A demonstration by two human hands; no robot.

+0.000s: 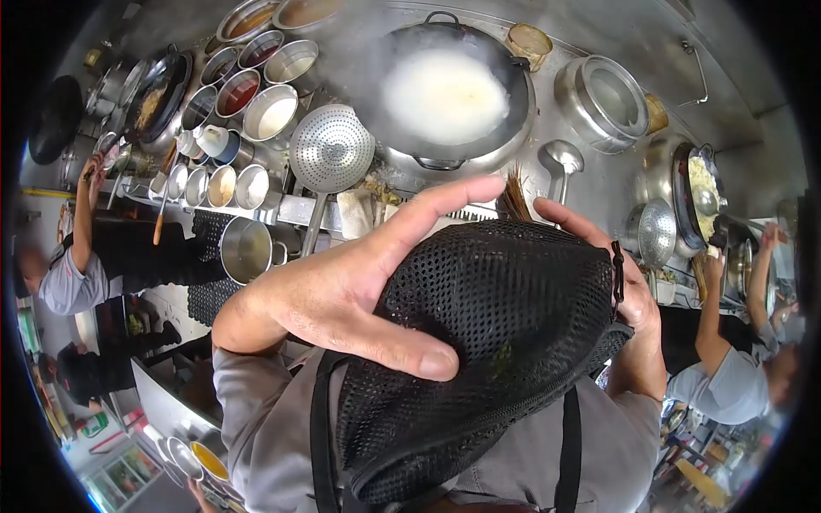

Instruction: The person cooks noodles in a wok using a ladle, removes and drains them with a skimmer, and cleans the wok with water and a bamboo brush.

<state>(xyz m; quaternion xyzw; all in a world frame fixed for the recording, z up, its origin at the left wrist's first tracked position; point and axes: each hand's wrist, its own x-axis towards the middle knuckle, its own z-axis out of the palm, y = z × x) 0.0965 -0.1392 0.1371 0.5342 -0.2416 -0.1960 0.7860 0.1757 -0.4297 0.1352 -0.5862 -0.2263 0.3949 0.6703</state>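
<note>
From the head view, the black mesh cover is on the person's side of the steaming wok, between both hands. The left hand has thumb and fingers spread wide apart about it; whether the right hand has its fingers clamped there, I cannot tell. Light, even support from both sides should serve best, the loose mesh kept clear of the wok.
</note>
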